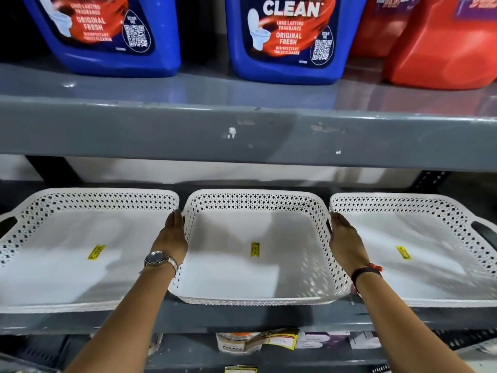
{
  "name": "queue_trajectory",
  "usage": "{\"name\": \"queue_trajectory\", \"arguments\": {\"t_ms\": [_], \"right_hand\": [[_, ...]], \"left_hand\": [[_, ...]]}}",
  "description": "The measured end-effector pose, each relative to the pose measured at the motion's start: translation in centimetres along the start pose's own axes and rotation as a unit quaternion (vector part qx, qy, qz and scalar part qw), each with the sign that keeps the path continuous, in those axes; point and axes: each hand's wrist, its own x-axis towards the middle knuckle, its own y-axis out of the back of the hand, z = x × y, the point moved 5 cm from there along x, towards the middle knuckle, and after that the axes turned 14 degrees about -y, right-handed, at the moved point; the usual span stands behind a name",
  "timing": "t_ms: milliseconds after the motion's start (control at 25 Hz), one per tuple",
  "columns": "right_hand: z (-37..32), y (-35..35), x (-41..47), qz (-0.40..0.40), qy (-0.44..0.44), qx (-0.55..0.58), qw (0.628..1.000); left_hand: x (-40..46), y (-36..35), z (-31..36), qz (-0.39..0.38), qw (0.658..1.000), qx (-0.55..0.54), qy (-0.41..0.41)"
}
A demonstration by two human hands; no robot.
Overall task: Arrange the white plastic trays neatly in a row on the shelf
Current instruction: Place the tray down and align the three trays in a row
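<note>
Three white plastic trays with perforated walls and yellow stickers stand side by side on the grey shelf (242, 320). The middle tray (252, 273) is held from both sides: my left hand (172, 238) grips its left wall and my right hand (345, 242) grips its right wall. The left tray (67, 267) and the right tray (419, 265) sit close beside it, their near walls partly hidden by my hands. All three front edges lie roughly in a line near the shelf's front lip.
Directly above runs another grey shelf (242, 135) carrying two blue toilet-cleaner jugs (285, 39) and red jugs (441, 49). Below the tray shelf lie packets and price tags (258, 341). Headroom over the trays is low.
</note>
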Motion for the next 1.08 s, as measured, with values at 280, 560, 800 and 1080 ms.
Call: {"name": "queue_trajectory", "arguments": {"t_ms": [280, 560, 800, 1080], "right_hand": [[-0.9, -0.3, 3.2, 0.012, -0.007, 0.031, 0.999], [-1.1, -0.1, 3.2, 0.012, -0.008, 0.03, 0.999], [-0.6, 0.2, 1.4, -0.01, -0.012, 0.03, 0.999], [0.1, 0.4, -0.2, -0.015, -0.045, 0.025, 0.999]], "left_hand": [[3.2, -0.2, 0.2, 0.005, 1.0, 0.005, -0.026], [3.7, -0.4, -0.1, 0.023, 1.0, -0.012, -0.012], [2.2, -0.2, 0.2, 0.025, 1.0, -0.005, -0.006], [-0.1, 0.0, 0.2, 0.021, 1.0, -0.005, 0.015]]}}
